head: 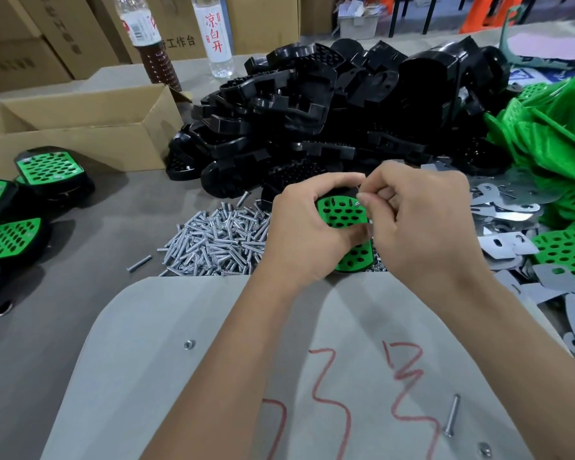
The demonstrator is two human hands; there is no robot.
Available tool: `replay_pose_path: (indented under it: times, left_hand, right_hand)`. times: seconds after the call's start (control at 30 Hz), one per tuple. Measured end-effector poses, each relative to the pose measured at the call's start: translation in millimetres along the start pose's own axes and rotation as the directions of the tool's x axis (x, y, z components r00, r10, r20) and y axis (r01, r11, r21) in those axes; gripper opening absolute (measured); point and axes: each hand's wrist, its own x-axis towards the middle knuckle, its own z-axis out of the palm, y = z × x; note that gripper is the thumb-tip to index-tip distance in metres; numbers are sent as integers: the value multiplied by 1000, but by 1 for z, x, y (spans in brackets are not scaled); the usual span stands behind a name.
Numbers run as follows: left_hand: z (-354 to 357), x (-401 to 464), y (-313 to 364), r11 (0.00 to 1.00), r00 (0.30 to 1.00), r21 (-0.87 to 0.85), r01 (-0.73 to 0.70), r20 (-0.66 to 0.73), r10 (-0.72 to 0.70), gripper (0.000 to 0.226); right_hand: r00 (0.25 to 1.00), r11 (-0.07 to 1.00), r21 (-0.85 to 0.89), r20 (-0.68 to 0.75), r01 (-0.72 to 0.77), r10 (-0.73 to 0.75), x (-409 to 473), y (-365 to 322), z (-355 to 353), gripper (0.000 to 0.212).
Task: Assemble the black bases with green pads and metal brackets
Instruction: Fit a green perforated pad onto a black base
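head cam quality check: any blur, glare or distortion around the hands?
Head view: right hand fingertips slightly motion-blurred over the green pad, left hand sharper; wide-angle bending at the edges, cardboard box lines curve; soft overhead light, faint arm shadows on the grey board; mild glare on the metal brackets; background boxes soft.

Head camera (wide-angle) looks forward and down, close over the table (63,327).

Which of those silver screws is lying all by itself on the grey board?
The lone screw near the board's bottom right, beside red scribbles; the others are heaped beyond it.
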Motion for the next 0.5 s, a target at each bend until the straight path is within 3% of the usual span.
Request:
replay_pose_path:
  times: [0.13,0.27,0.4,0.47,0.5]
  left_hand:
    - [1,-1,1,1000,1000,23,3,-8,-3,54]
    - [4,-5,8,983,995,163,-80,-45,88,53]
    - [6,-6,5,966,991,253,-58,-103,87,80]
    - [7,-8,3,972,989,236,-21,-139,55,80]
    - [7,-8,3,980,986,199,-10,-160,42,71]
  right_hand:
    - [1000,1000,-9,17,-8,8,1,1,1,11]
    - [988,983,106,-10,-150,152,-1,0,2,13]
    - [999,997,-72,32,12,-10,-1,-3,7,13]
    - [999,1000,-3,34,6,-5,-1,5,7,12]
    - [997,994,91,30,-67,64,-1,10,7,12]
